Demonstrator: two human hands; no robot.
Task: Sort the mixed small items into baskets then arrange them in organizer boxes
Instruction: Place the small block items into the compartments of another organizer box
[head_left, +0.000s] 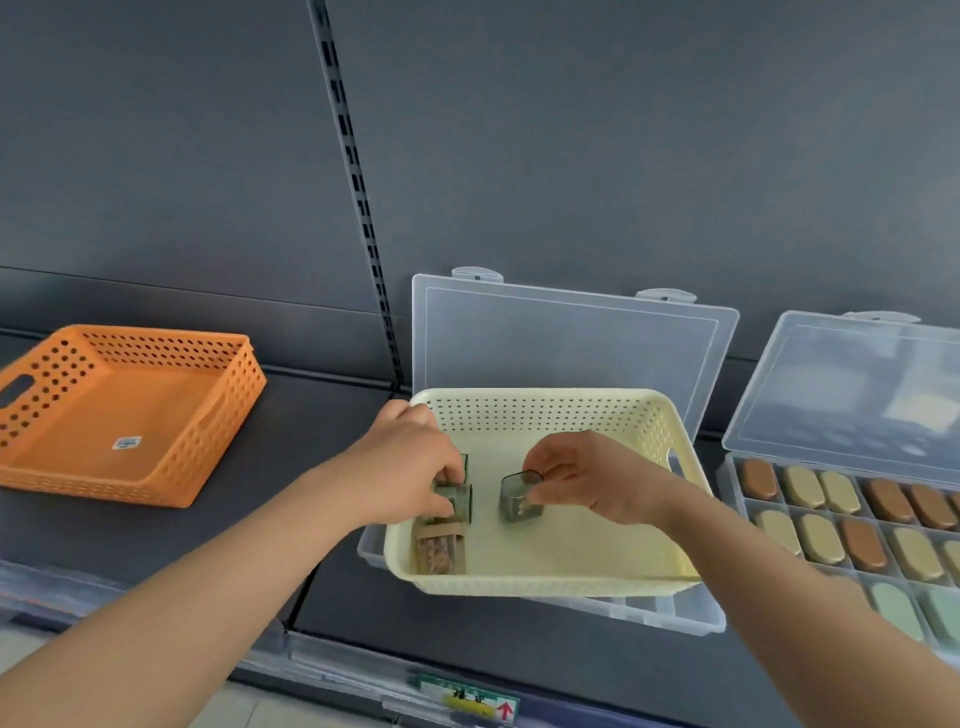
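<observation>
Both hands are down inside the cream basket (545, 584), which sits on an open clear organizer (561, 343) whose lid leans back on the wall. The left hand (410, 462) has fingers and thumb curled round the left green box (460, 501) near the basket's left wall; how that box is turned I cannot tell, and something like it seems half hidden just behind. The right hand (587, 478) pinches the right green box (517, 501) by its rim, coming from the right; this one stands upright, mouth up, to the left of the palm. Each box is in its own hand's grasp, so I'd say no cross-reach is needed, only a lift clear of the wall. A brown banded piece (439, 551) lies front-left, long axis front to back, just beside the left hand. An orange basket (218, 447) sits well off left, a filled organizer (841, 389) to the right
</observation>
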